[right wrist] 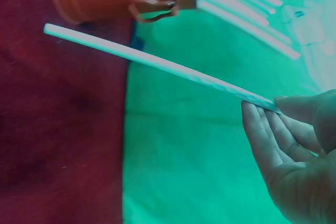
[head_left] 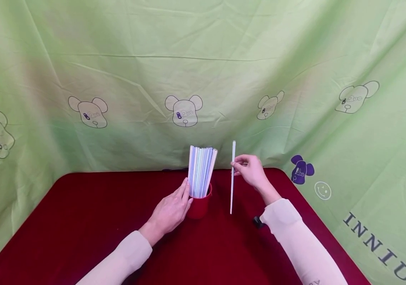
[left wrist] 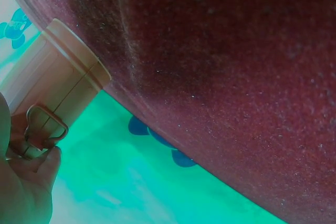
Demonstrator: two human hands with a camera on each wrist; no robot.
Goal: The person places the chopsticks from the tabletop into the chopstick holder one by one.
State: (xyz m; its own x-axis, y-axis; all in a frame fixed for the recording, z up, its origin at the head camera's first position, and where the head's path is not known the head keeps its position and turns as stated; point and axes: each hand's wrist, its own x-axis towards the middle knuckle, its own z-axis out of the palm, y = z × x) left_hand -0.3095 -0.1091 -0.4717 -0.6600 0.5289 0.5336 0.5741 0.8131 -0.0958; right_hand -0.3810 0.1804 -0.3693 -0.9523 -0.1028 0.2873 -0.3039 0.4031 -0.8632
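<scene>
A small red bucket (head_left: 198, 209) stands on the table, packed with a bundle of upright pastel straws (head_left: 201, 171). Around its left side my left hand (head_left: 170, 213) holds it, fingers along the far-left wall and thumb nearer me. The left wrist view shows the thumb touching beside a wire loop (left wrist: 52, 121) on the bucket's side. To the right of the bucket, my right hand (head_left: 250, 170) pinches a single pale straw (head_left: 232, 190) near its upper part, between thumb and fingertips. That straw hangs almost upright, apart from the bucket, its lower end free.
Dark red cloth covers the table (head_left: 81, 221). Behind and on both sides hangs a green curtain (head_left: 135, 75) printed with bear heads, close to the table's far edge. A black object (head_left: 258, 222) shows at the right wrist, beneath the pale sleeve (head_left: 288, 221).
</scene>
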